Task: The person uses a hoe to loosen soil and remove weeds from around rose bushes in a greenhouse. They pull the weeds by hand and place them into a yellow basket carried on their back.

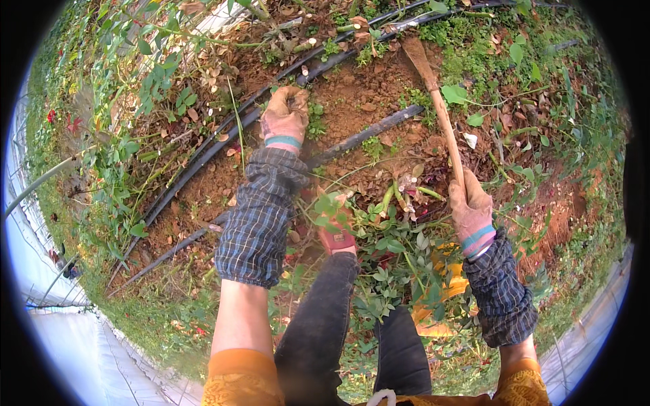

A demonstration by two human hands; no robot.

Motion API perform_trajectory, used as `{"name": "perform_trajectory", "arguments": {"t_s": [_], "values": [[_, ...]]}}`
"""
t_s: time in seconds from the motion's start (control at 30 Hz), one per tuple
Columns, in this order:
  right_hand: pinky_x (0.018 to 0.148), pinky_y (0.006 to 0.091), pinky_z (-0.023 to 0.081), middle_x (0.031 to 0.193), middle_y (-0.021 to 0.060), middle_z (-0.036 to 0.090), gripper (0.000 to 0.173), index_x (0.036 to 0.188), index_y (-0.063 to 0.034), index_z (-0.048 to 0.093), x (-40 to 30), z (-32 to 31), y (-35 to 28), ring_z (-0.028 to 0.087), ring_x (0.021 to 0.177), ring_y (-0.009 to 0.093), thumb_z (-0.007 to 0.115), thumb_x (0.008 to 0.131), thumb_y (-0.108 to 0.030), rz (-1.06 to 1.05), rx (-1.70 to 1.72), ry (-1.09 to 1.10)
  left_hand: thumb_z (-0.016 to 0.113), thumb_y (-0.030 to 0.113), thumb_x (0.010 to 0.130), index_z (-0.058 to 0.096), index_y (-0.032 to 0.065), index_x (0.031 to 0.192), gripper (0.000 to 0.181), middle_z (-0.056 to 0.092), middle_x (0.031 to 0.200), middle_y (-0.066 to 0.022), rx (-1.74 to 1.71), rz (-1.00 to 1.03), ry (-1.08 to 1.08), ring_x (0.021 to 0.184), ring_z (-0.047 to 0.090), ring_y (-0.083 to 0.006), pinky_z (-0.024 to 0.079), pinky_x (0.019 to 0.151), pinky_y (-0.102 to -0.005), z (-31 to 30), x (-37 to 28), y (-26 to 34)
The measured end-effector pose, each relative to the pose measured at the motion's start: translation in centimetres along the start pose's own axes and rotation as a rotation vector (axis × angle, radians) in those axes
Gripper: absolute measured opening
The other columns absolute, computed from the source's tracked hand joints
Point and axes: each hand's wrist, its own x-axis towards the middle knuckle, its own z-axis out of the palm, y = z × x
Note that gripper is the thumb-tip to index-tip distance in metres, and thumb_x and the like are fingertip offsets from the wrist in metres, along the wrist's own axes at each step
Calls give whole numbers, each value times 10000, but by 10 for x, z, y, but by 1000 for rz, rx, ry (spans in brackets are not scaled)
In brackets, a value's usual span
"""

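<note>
My right hand [470,203], in a pink work glove with a soiled palm, grips the wooden handle of a hand hoe [447,119]. The tool's rusty metal head [419,56] points up to the top and lies at the reddish soil [358,91] near the drip pipes. My left hand [287,114], gloved alike, is curled over the soil beside a black irrigation pipe [203,157]. Whether its fingers hold anything cannot be told. Small green weeds [316,122] grow just right of it. Checked sleeve covers wrap both forearms.
A shorter dark pipe [373,133] crosses the soil between my hands. Cut rose stems [398,195] and leafy shoots [401,243] stand before my legs, close to my red shoe [338,236]. Leafy bushes [114,172] fill the left side. White plastic sheeting [86,345] lies at the lower left.
</note>
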Motion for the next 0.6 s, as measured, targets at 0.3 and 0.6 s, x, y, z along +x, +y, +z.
{"name": "perform_trajectory", "arguments": {"t_s": [0.3,0.6], "values": [[652,372,518,874,215,654,429,1302,-83,502,17,-15,-23,678,760,290,571,890,-182,-133,-313,32,376,-106,880,522,-11,1051,244,545,833,-52,45,-154,-204,655,477,-64,399,533,-163,-3,15,7],[576,363,490,811,165,625,332,1215,-56,504,160,52,-102,615,677,257,496,921,-208,-213,-331,-226,387,-117,871,541,16,994,238,521,791,2,320,-96,-204,638,446,-45,361,524,-161,-8,22,-3]]}}
